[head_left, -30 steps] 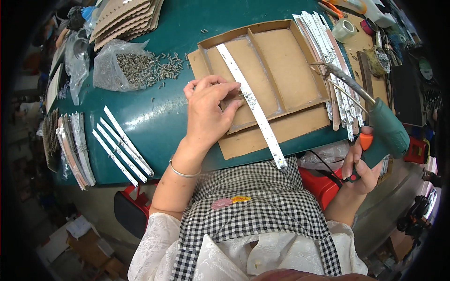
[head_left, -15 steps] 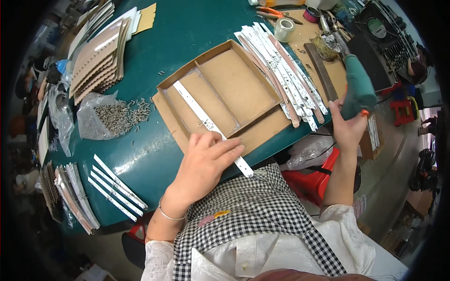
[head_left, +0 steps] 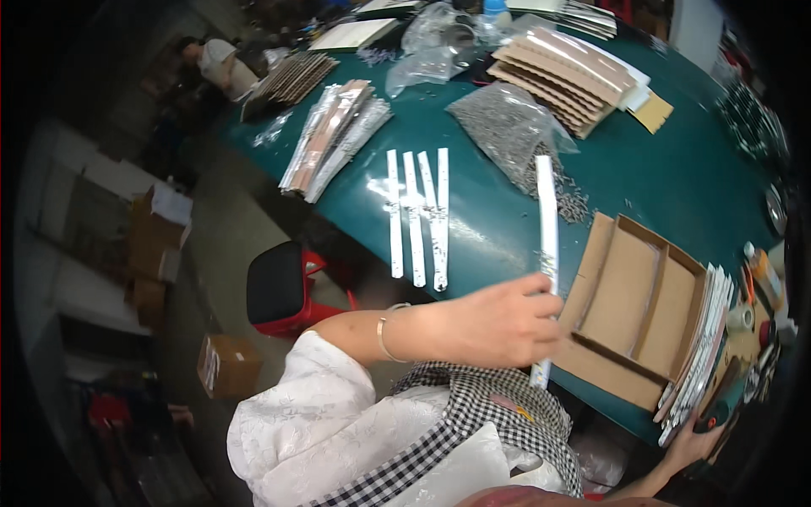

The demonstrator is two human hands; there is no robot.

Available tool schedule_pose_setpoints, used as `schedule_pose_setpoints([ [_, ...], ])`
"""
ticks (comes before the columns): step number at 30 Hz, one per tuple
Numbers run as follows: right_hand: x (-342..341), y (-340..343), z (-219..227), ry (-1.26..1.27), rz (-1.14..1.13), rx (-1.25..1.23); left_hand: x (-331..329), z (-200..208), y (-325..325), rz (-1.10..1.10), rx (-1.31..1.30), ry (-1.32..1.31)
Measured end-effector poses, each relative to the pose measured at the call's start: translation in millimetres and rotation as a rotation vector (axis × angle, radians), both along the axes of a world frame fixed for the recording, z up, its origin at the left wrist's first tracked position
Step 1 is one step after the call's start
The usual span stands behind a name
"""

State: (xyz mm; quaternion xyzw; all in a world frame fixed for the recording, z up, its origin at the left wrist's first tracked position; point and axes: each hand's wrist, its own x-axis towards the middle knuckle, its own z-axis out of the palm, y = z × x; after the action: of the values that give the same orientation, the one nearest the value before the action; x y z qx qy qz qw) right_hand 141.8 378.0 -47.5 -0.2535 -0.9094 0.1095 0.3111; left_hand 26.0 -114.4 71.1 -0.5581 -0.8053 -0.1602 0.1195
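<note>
My left hand (head_left: 517,323) is closed round a long white strip (head_left: 546,221) and holds it up near the table's front edge. Toward the lower right, my right hand (head_left: 694,446) grips a green power tool (head_left: 725,404) with an orange button; part of the tool is hard to make out. Between the hands lies a shallow cardboard tray (head_left: 583,287) with a divider, and no strip shows in it. A bundle of white and brown strips (head_left: 703,346) lies against its right side. Several white strips (head_left: 414,224) are laid side by side to the left.
Small grey metal pieces (head_left: 574,203) spill from a clear plastic bag (head_left: 498,118). Behind it stands a stack of brown sheets (head_left: 562,76). More bundled strips (head_left: 334,139) lie at the table's left edge, above a red and black stool (head_left: 283,287). Tape (head_left: 741,318) sits far right.
My view has swung left. The left hand has lifted the white strip out of the cardboard tray and carried it left. The right hand still holds the green power tool.
</note>
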Motion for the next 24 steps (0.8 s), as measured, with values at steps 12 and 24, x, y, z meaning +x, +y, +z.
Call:
schedule_pose_setpoints([
  [12, -6, 41, -27, 0.169, 0.231, -0.569, -2, -32, -138, 0.534, -0.169, -0.114],
  [24, 7, 4, 31, 0.515, 0.177, -0.634, -8, -56, -166, 0.625, -0.173, -0.285],
])
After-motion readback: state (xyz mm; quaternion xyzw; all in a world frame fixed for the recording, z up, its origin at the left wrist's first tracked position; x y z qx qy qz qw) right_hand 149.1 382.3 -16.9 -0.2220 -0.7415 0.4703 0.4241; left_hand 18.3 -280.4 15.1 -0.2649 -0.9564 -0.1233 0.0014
